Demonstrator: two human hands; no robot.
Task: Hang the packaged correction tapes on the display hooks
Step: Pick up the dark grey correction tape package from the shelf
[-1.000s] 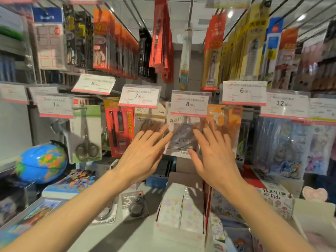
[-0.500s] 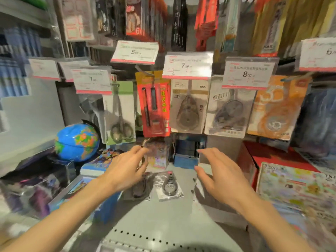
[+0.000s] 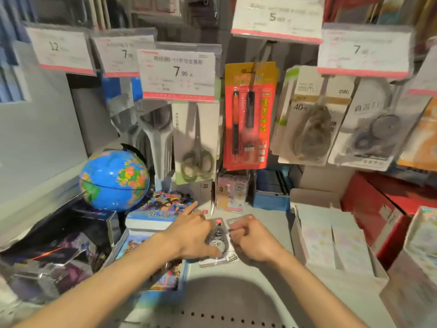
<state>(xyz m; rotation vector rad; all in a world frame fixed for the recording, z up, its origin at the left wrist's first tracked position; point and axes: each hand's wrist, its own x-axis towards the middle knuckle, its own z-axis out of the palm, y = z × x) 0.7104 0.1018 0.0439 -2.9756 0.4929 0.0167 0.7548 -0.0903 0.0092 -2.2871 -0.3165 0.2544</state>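
A packaged correction tape (image 3: 219, 243) in a clear blister lies flat on the grey shelf (image 3: 236, 292), between my two hands. My left hand (image 3: 192, 235) covers its left side, thumb pressed on its lower edge and forefinger stretched out. My right hand (image 3: 256, 242) has curled fingers pinching the edge of a second flat package (image 3: 240, 219) beside it, mostly hidden under the hand. Above, more correction tapes hang on display hooks: a "40m" pack (image 3: 309, 124) and a grey one (image 3: 371, 131) to its right.
Hanging scissors (image 3: 197, 143) and a red pen pack (image 3: 248, 114) are straight ahead, under price tags (image 3: 178, 74). A globe (image 3: 114, 178) and cartoon boxes (image 3: 163, 209) stand left. White card boxes (image 3: 331, 245) and a red box (image 3: 378, 209) are on the right.
Both hands dropped from the hanging packs down to the shelf and closed on the flat correction tape packages. The view tilted down and to the left.
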